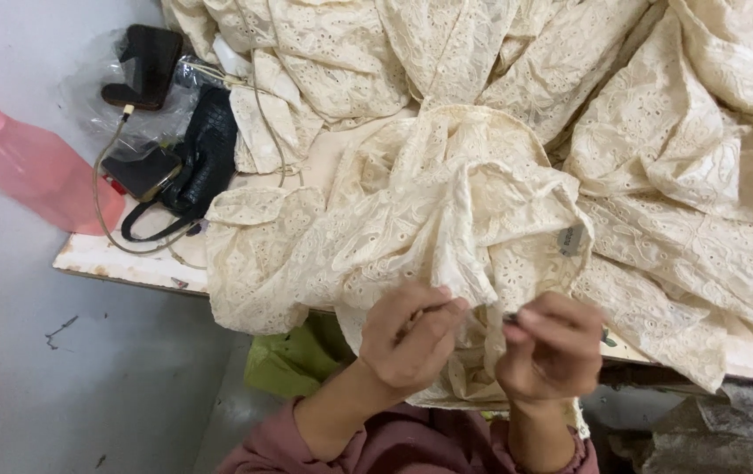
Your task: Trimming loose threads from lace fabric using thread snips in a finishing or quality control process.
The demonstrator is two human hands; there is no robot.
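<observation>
Cream eyelet-lace garment (pixel 446 219) bunched at the near edge of the worktop (pixel 122 259), its lower part spilling over that edge toward the person's lap. Long axis runs roughly away from the person, from the hands up toward the far pile; exact shape can't be told, too crumpled. Small grey tag (pixel 572 240) on the garment's right side.

Left hand (pixel 411 338) curled, fingers pinching a fold of the lace at the near hem. Right hand (pixel 552 347) closed, pinching something thin and dark near the fingertips; too small and blurred to say what. The two hands sit just beside each other, fingertips nearly meeting over the same fold. Pink sleeves (pixel 376 443) at the bottom.

More cream lace fabric (pixel 684 132) piled behind and to the right, covering most of the worktop, touching the held garment. Little bare surface: a strip at the left near corner only.

Left end of worktop: black bag (pixel 205 158) with strap, a dark phone-like device (pixel 141 171) with a cable (pixel 100 202) looped about it, crinkled clear plastic (pixel 95 79) holding a dark object (pixel 144 61). All near the fabric's left edge, bag touching it.

Pink translucent bottle (pixel 34 167) beyond the left corner, tilted. Grey floor (pixel 69 369) open to the left. Green cloth (pixel 293 360) under the worktop edge beside the left wrist.
</observation>
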